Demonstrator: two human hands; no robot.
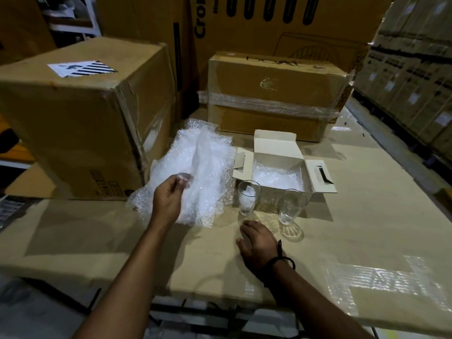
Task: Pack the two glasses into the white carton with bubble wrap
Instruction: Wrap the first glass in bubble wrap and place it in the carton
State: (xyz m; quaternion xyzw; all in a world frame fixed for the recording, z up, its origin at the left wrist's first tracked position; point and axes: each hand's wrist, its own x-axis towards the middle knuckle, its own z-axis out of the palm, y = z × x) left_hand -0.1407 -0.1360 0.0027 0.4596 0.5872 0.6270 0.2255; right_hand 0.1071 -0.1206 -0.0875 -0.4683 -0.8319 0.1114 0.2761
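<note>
Brown corrugated cardboard (330,253) forms the work surface, with a patch of shiny clear tape (381,280) on its near right. Nearest, the right hand (256,243) lies palm down on the cardboard, fingers loosely together and gripping nothing, a dark cord bracelet (281,258) at the wrist. Just beyond its fingertips stand two clear glasses, upright and apart from each other: the left glass (248,198) holds a white wad of wrap inside, the right glass (292,206) looks empty. To the left, the left hand (168,194) is raised over a crumpled sheet of bubble wrap (200,172), thumb and fingertips pinching a fold of it. Right behind the glasses sits the white carton (281,165), flaps open, with more bubble wrap lining its floor; the right flap shows a cut slot.

On the left, a big brown box (80,123) crowds the bubble wrap and carries a white label with black diagonal stripes (82,68); the print low on its side is too blurred to read. Behind the carton is a stretch-wrapped brown box (276,94) with faint lettering, possibly "DOM". Farthest back, a tall carton (256,23) shows "Cro" before the edge cuts it off. Stacked wrapped boxes (411,69) line the far right
</note>
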